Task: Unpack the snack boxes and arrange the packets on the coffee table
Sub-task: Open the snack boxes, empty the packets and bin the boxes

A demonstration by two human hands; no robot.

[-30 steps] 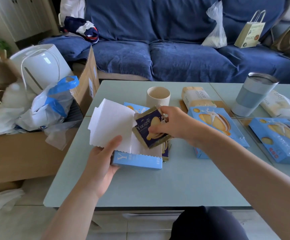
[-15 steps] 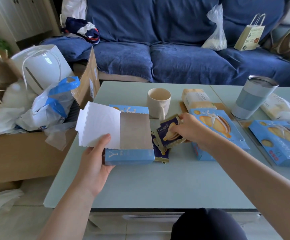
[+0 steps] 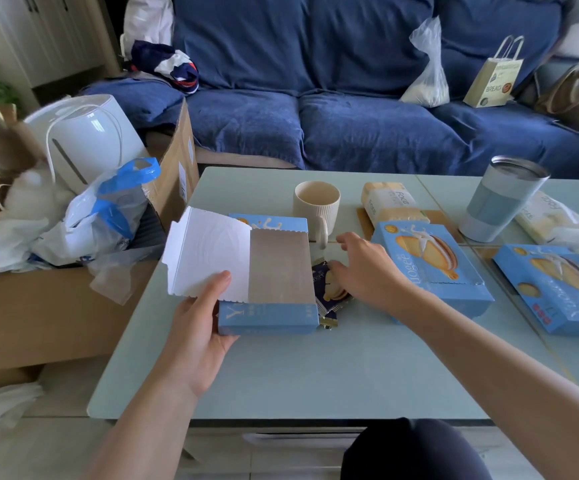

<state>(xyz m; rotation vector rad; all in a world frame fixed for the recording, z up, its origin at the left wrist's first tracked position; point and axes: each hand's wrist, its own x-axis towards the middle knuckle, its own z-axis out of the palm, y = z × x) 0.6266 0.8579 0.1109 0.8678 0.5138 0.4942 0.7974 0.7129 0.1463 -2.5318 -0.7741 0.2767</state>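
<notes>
An opened light-blue snack box [image 3: 268, 318] lies on the pale blue coffee table [image 3: 315, 375], its white lid flap [image 3: 208, 252] folded out to the left and its inside looking bare. My left hand [image 3: 201, 327] grips the box's front left corner, thumb on the flap. Dark blue snack packets [image 3: 329, 291] lie in a small pile just right of the box. My right hand [image 3: 360, 268] hovers over them with fingers relaxed and spread, touching or nearly touching the top packet. Two closed blue snack boxes [image 3: 430, 265] [image 3: 558, 285] lie further right.
A cream mug [image 3: 316, 206] stands behind the open box. Two pale wrapped packs [image 3: 390, 204] [image 3: 554, 220] and a steel tumbler [image 3: 502, 199] sit at the back right. A cardboard carton [image 3: 56, 306] full of bags stands left of the table. A blue sofa [image 3: 350, 126] is behind.
My right hand carried a dark blue packet from the box to the pile on its right and let it go. The box was lowered flat, its flap swung left.
</notes>
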